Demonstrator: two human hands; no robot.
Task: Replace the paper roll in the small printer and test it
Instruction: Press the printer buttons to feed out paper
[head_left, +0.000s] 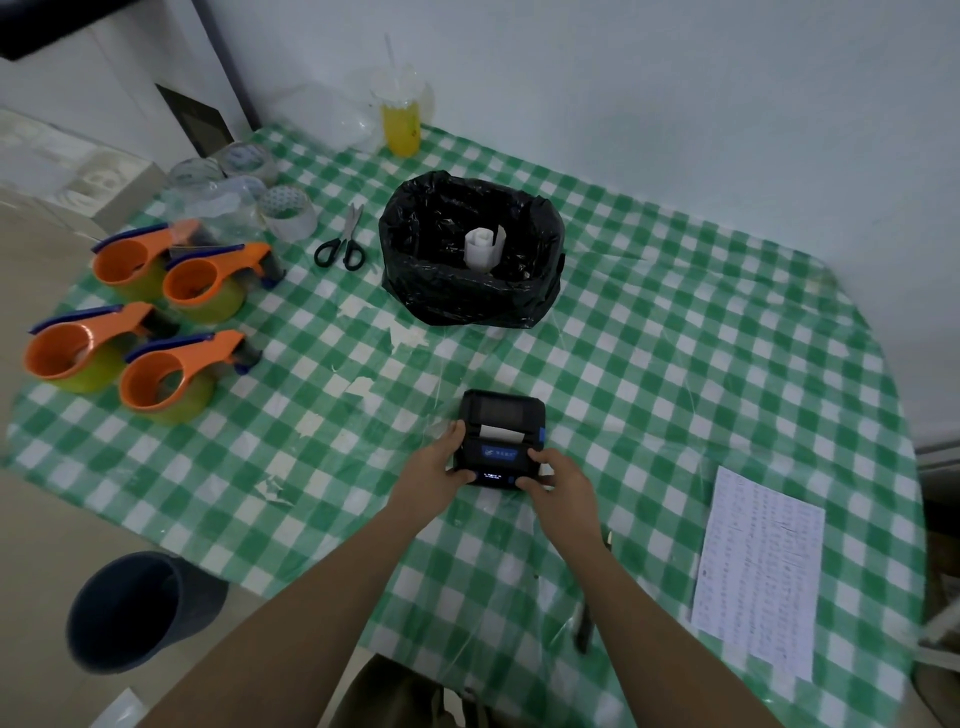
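Note:
A small black printer (500, 415) with a blue label lies on the green checked tablecloth (675, 364), lid shut. A short strip of white paper (501, 432) sticks out of its slot, and its little display is lit. My left hand (439, 460) grips the printer's left side, thumb on the front corner. My right hand (558, 475) holds the right front corner, fingertips on the front edge by the blue button. A loose white paper roll (484, 248) stands inside the black-lined bin (470, 296) farther back.
Scissors (343, 241) lie left of the bin. Several orange tape dispensers (156, 332) and tape rolls (288, 210) fill the left side. A yellow drink cup (401, 122) stands at the back. A printed sheet (761, 571) lies at the right. A dark bucket (130, 608) sits on the floor.

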